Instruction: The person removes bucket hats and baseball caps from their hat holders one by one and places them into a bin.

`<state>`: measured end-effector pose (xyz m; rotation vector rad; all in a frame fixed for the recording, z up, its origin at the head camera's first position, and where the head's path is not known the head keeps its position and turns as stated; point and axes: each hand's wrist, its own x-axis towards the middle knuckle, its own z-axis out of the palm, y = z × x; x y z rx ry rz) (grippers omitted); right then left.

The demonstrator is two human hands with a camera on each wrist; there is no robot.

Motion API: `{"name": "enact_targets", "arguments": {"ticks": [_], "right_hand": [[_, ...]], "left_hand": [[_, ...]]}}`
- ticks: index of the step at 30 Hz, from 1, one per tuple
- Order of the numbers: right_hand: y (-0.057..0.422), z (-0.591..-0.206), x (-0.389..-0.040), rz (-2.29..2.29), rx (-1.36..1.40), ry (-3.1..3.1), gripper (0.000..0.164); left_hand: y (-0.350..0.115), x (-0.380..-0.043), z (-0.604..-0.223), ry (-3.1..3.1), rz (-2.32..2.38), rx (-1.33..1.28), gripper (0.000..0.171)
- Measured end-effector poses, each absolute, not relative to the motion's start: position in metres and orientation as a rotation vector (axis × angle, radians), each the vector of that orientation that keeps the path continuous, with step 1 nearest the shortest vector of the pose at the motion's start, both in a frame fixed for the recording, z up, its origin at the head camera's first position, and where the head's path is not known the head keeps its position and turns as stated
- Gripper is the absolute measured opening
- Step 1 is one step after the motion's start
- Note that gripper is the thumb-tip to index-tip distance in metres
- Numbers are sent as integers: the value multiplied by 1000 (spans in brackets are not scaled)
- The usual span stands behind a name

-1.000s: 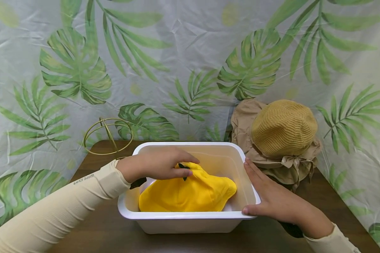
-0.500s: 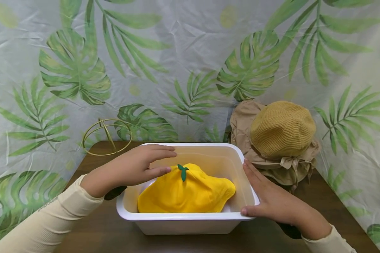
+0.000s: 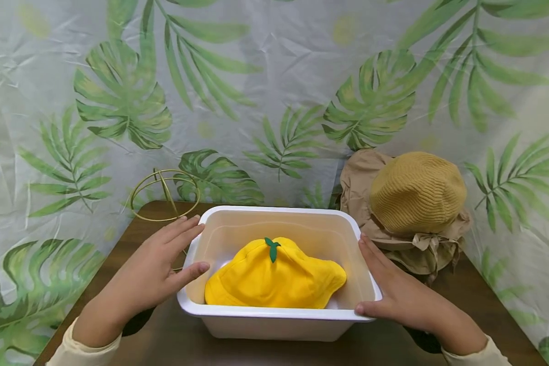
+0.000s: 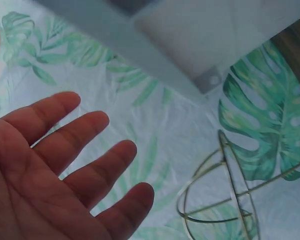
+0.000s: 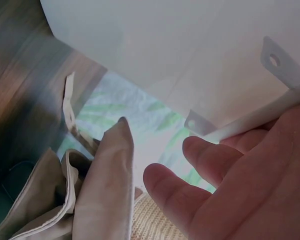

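A white plastic tub (image 3: 274,323) stands on the table, and inside it lies a yellow cloth hat (image 3: 265,284) with a small green leaf sprout (image 3: 272,249) on its crown. My left hand (image 3: 148,272) is spread at the tub's left side, its thumb over the left rim and its fingertips at the back part of that rim. Its palm and straight fingers show in the left wrist view, holding nothing. On the other side, my right hand (image 3: 404,292) rests along the right rim, fingers outstretched and thumb at the front corner. The right wrist view shows those fingers beside the tub's outer wall (image 5: 155,45).
A gold wire stand (image 3: 164,195) is at the table's back left. Back right, a mustard knit hat (image 3: 418,190) sits on top of beige cloth hats (image 3: 357,178) with a tied bow. Behind the brown wooden table (image 3: 142,335) hangs a leaf-print curtain (image 3: 274,76).
My left hand has left the yellow hat and moved left to the tub's left rim, uncovering the green sprout. The right hand stays at the right rim. The head view has shifted slightly.
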<state>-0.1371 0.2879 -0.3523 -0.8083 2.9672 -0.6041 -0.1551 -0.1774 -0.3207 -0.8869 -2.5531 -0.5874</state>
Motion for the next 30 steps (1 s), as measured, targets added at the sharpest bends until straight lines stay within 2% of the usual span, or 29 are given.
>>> {"name": "enact_targets", "arguments": {"ticks": [6,19,30], "right_hand": [[289,-354,-138,-655,-793,2947,111],[290,-354,-135,-712,-809,2939,109],[291,-354,-138,-708,-893,2931,110]], "left_hand": [[-184,-149,-339,-2612,-501,-816,88],[-175,-140,-351,-2770,-434,-822,107],[-172,-137,-356,-2804,-472,-746,109]]}}
